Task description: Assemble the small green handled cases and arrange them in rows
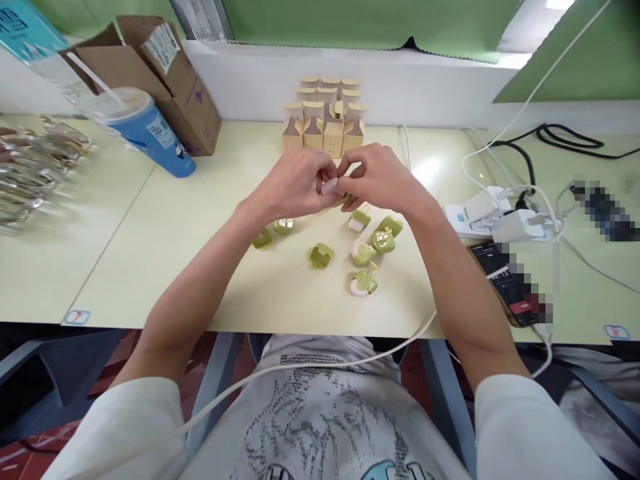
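Two hands pinch one small part above the bench (150, 253).
Left hand (295, 183) and right hand (377, 180) both grip the small pale piece (330, 187) at their fingertips, over the green pieces (321, 255) on the bench; so thin a pinch may slip, dropping it among them.

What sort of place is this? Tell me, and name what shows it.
Probably a small packing or assembly workstation: the left hand and right hand pinch a small pale piece above scattered small green parts, with stacked little tan cartons behind and a cardboard box nearby.
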A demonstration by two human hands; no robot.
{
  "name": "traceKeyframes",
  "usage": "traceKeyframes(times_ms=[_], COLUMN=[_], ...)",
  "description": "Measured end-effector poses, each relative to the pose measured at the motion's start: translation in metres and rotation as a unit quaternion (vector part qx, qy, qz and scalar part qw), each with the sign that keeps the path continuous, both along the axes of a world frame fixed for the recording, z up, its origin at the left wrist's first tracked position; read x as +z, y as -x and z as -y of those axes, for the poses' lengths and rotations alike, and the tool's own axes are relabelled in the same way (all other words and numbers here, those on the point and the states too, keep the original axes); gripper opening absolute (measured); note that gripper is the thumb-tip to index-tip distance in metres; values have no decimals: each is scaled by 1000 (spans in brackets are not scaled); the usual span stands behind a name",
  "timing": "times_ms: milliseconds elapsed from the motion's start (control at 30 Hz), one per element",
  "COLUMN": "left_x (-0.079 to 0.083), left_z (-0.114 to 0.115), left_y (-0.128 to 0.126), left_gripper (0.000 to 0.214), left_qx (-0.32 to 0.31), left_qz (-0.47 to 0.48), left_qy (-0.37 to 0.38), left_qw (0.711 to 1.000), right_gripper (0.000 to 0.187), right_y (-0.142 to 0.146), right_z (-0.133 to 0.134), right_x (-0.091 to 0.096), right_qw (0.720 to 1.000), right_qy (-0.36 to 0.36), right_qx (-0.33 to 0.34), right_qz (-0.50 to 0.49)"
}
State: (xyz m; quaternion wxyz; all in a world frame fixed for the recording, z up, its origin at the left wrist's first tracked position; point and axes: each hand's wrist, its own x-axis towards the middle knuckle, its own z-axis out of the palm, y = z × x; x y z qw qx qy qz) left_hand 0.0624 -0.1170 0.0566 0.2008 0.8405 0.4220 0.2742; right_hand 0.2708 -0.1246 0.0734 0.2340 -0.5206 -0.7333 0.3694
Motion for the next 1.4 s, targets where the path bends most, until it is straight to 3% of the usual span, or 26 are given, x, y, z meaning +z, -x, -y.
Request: traceKeyframes(times_ms=[233,433,600,733,833,1033,1133,1300,1400], left_x=[-17,-10,-12,-6,2,6,5,6,1], left_z=[-11,-18,-25,-24,-18,-15,-18,-18,-18], left_y=[-2,14,20,21,21,22,24,23,17], left_gripper=[17,14,20,24,25,32,28,25,22], left_qx=[-7,4,-19,2,-14,-12,-12,5,18], left_qz=[-10,35,94,124,143,168,175,161,135], left_qy=[-4,74,145,170,204,211,193,133,78], left_qw=[1000,997,985,978,968,963,965,978,988], right_gripper=[27,31,23,25,27,5,15,35,43], right_y=[-8,-11,-16,-23,-18,15,13,-7,-5], right_z=[-12,-20,-31,-36,-33,-12,-13,-15,-9], right_x=[-13,-17,-19,-24,-32,-38,-35,-16,-11], right_qw=[996,978,964,963,971,973,969,995,989], right_qy=[85,171,218,234,208,167,170,79,43], right_qx=[33,64,75,60,90,142,156,-16,-27], right_qz=[-20,-106,-130,-116,-74,75,92,-62,-138])
